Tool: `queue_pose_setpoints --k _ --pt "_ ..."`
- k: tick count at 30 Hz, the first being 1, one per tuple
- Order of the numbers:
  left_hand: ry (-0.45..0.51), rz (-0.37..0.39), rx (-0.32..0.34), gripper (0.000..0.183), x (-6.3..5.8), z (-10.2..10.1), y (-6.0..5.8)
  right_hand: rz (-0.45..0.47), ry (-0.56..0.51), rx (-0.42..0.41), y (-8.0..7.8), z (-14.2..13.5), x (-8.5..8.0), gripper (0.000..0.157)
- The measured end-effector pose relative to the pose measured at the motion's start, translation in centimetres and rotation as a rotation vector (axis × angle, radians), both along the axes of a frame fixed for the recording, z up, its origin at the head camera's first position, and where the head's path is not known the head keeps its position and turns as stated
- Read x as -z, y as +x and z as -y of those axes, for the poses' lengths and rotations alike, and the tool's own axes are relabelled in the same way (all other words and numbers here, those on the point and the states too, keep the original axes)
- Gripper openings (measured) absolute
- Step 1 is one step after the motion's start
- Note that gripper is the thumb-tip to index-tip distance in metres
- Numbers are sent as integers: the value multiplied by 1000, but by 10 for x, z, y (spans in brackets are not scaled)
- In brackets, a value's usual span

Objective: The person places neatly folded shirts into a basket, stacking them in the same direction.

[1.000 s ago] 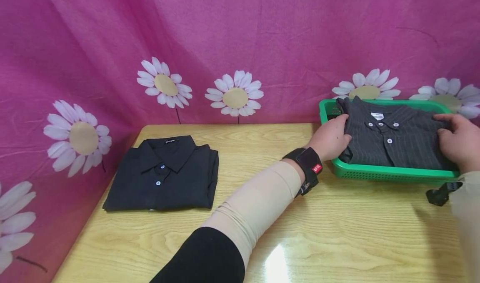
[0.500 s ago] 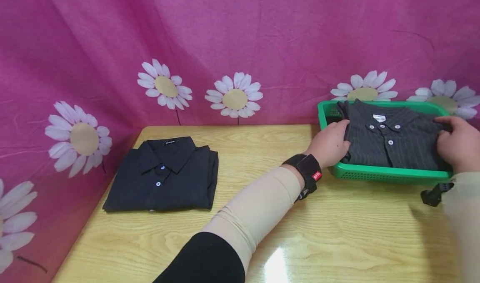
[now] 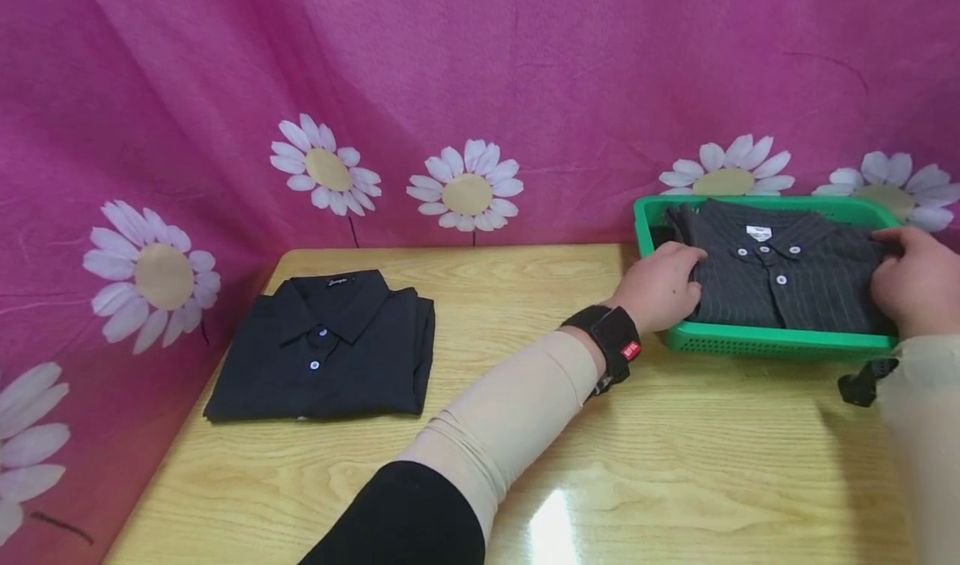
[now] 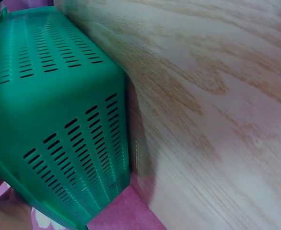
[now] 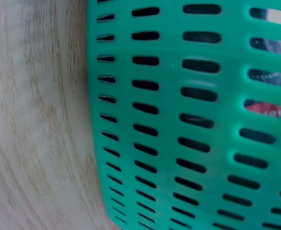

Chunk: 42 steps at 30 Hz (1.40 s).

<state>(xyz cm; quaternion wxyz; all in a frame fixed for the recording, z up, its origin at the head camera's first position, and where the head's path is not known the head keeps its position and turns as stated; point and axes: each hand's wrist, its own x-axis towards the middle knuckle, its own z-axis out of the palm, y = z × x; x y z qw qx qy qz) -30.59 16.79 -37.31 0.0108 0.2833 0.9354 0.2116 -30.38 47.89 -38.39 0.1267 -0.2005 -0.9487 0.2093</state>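
A folded dark grey pinstriped shirt with white buttons lies collar up inside a green plastic basket. My left hand reaches over the basket's left rim and grips the shirt's left edge; some of its fingertips are hidden by cloth. At the opposite end, my right hand holds the shirt's right edge between thumb and fingers. The left wrist view catches only part of the left hand by the basket rim. Slotted basket wall fills most of the right wrist view, with no fingers showing.
A folded black shirt lies on the left of the wooden table. Behind the table hangs a pink curtain with white daisies, close to the basket's back rim. A black wrist mount hangs below the right wrist.
The right hand has moved slightly left and the basket's right end has shifted slightly left with it. The left hand stays at the shirt's left edge. The black shirt has not moved.
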Motion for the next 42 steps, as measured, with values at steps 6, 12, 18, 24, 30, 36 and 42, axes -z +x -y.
queue_pose_setpoints --k 6,12,18,24,30,36,42 --pt "-63 -45 46 42 -2 3 3 -6 -15 21 -1 1 -4 49" --pt "-63 -82 97 41 0 7 3 -44 -51 43 -1 2 -5 50" --pt "51 -36 122 38 4 15 1 -46 -92 77 2 7 -6 52" --pt "129 -22 149 37 3 25 4 -79 -98 83 6 13 -7 54" --pt "252 47 123 40 -2 50 6 -84 -122 101 6 12 -7 56" --pt "341 79 80 46 -4 95 2 -129 -122 84 4 10 -9 59" --pt "337 83 10 54 -1 140 6 -229 -68 6 6 9 -4 57"
